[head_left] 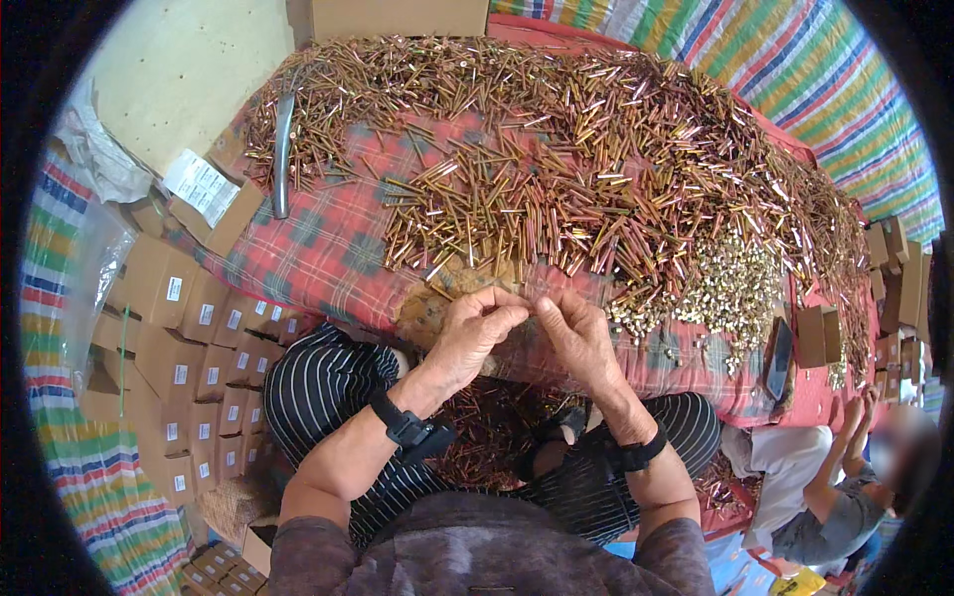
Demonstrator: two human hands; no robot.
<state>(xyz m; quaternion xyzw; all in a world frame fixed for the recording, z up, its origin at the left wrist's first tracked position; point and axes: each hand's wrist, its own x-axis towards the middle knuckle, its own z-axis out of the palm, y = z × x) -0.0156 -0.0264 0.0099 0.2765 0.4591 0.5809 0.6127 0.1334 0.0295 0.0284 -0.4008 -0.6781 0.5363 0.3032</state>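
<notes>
Forearms point(348, 457) angled inward, my left hand point(480, 330) and right hand point(579, 336) nearly meet above near edge of plaid cloth point(323, 248), fingertips point(514, 315) pinched; can't tell on what.

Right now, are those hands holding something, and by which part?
I can't tell: the left hand and right hand pinch close together, hiding anything held.
</notes>
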